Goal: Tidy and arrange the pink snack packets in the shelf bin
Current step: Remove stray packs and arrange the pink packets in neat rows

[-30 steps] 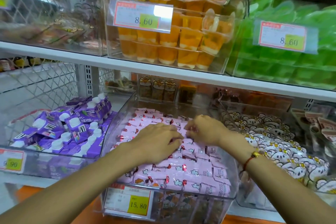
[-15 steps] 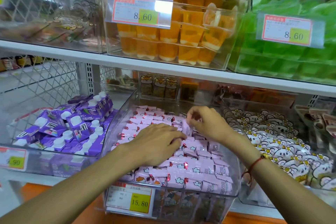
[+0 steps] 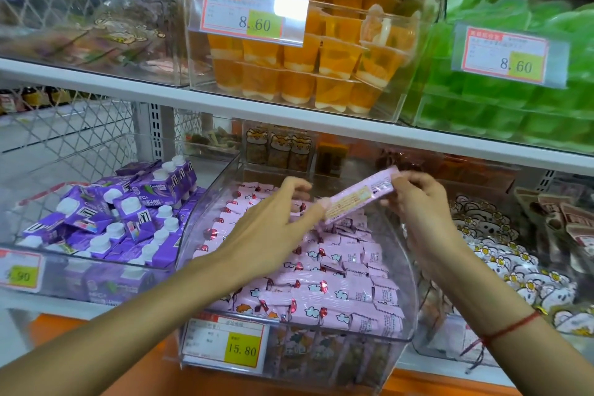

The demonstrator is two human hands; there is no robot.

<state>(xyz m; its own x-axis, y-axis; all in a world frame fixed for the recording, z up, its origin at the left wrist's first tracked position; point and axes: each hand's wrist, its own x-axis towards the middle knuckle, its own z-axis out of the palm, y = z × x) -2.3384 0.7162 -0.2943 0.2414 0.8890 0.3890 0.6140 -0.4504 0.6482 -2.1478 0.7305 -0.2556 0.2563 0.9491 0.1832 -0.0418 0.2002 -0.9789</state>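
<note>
Both hands are raised over the clear plastic shelf bin [image 3: 408,270], which is filled with rows of long pink snack packets [image 3: 324,292] printed with small clouds. The right hand [image 3: 418,199] pinches the upper end of one long pink packet [image 3: 360,198] between thumb and fingertips, holding it tilted above the pile, while the left hand [image 3: 273,228] is half open with its thumb tip touching the packet's lower end. A yellow price tag reading 15.80 [image 3: 241,349] sits on the bin's front, and purple drink cartons [image 3: 128,212] fill the neighbouring bin on the left.
</note>
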